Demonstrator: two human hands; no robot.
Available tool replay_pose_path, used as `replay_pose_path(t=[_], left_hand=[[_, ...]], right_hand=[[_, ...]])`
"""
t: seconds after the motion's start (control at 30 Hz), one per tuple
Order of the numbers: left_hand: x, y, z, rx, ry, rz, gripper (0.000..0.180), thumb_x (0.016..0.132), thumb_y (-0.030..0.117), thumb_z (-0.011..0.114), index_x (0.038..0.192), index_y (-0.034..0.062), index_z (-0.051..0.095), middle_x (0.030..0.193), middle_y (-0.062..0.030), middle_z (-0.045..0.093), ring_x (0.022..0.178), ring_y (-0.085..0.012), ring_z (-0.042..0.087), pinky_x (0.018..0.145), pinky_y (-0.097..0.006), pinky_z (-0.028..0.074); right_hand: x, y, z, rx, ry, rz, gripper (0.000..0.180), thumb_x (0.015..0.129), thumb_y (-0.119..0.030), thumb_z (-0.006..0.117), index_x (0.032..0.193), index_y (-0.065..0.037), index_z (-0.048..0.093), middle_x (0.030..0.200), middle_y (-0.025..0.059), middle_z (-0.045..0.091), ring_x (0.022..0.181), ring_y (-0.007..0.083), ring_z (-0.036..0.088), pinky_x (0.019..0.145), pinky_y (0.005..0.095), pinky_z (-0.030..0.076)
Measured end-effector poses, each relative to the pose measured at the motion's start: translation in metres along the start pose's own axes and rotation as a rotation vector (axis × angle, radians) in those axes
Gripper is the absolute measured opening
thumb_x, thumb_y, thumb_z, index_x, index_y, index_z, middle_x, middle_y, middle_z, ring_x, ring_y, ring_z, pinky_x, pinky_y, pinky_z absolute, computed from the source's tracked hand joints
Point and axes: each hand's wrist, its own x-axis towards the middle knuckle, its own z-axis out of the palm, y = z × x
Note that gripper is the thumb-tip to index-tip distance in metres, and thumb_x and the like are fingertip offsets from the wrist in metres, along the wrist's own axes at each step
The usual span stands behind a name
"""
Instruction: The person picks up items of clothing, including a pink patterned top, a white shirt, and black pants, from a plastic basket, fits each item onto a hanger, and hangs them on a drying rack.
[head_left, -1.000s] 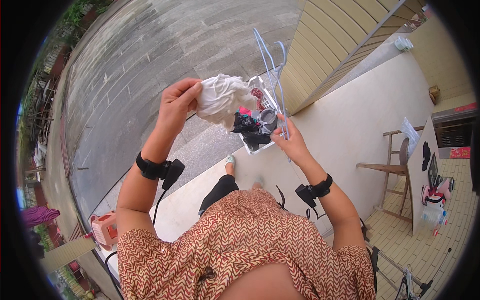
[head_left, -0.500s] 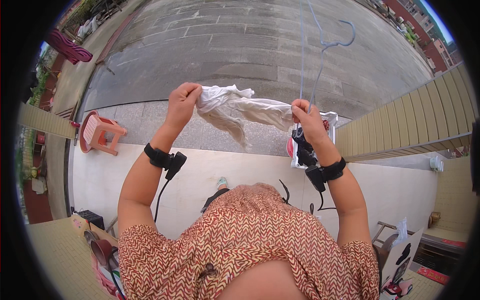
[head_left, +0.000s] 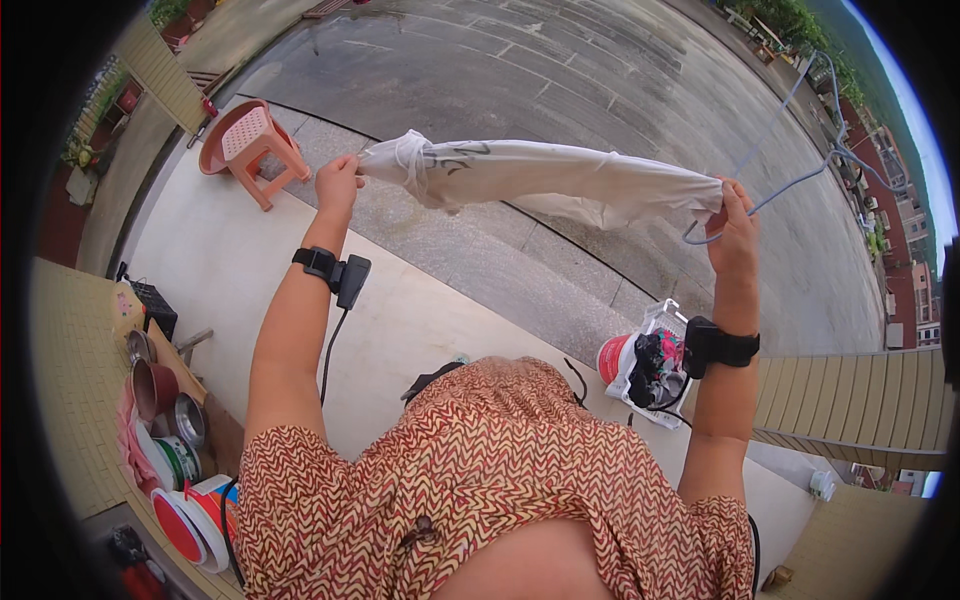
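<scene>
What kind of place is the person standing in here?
Probably an outdoor terrace or yard of a house, used for hanging laundry. Both hands stretch a white garment beside a wire hanger; a white laundry basket and a pink plastic stool stand on the concrete floor.

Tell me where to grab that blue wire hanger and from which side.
Grip the blue wire hanger by its bare wire just beyond the right hand, coming from the right. That stretch shows free against the pavement, while the rest seems tucked into the white garment stretched taut from the left hand.
</scene>
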Motion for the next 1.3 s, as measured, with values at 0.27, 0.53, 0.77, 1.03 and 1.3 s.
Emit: replay_pose_path(t=[0.27,0.53,0.77,1.03,1.3], left_hand=[[-0.011,-0.018,-0.028,-0.238,-0.029,-0.233,0.019,0.086,0.016,0.05,0.088,0.0008,0.06,0.073,-0.0057,0.062,0.055,-0.0101,0.058,0.049,-0.019,0.044],[-0.131,0.048,0.103,-0.076,-0.53,0.356,0.053,0.077,0.02,0.065,0.123,0.0037,0.045,0.118,-0.0152,0.05,0.108,-0.0209,0.049,0.088,-0.034,0.042],[-0.122,0.031,0.142,-0.172,-0.316,0.109,0.02,0.086,0.016,0.052,0.094,0.0009,0.062,0.08,-0.0077,0.065,0.075,-0.017,0.06,0.068,-0.029,0.046],[-0.135,0.081,0.12,0.424,-0.245,0.383,0.043,0.077,0.013,0.06,0.118,0.0048,0.047,0.104,-0.016,0.055,0.099,-0.0347,0.051,0.084,-0.038,0.042],[-0.151,0.121,0.143,0.096,-0.139,0.505,0.066,0.07,0.006,0.066,0.127,0.0061,0.032,0.118,-0.0154,0.043,0.108,-0.0302,0.045,0.089,-0.038,0.039]], right_hand=[[0.049,-0.002,0.092,0.151,-0.187,0.142,0.018,0.091,-0.014,0.044,0.096,0.0,0.055,0.083,0.0069,0.061,0.072,0.0149,0.061,0.063,0.0255,0.049],[0.047,-0.007,0.173,0.214,-0.572,0.228,0.022,0.091,-0.015,0.044,0.101,0.002,0.055,0.084,0.006,0.06,0.077,0.0137,0.06,0.07,0.0265,0.05],[0.085,-0.005,0.129,0.16,-0.509,0.126,0.016,0.09,-0.016,0.048,0.094,-0.003,0.056,0.075,0.0026,0.058,0.059,0.01,0.055,0.05,0.023,0.042],[0.053,-0.005,0.134,0.374,-0.272,0.392,0.015,0.089,-0.015,0.046,0.091,-0.002,0.054,0.076,0.005,0.059,0.068,0.0136,0.058,0.057,0.0279,0.047],[0.052,0.03,0.156,0.409,-0.6,0.349,0.019,0.09,-0.014,0.043,0.094,0.0,0.054,0.087,0.0077,0.06,0.078,0.0171,0.059,0.07,0.0305,0.048]])
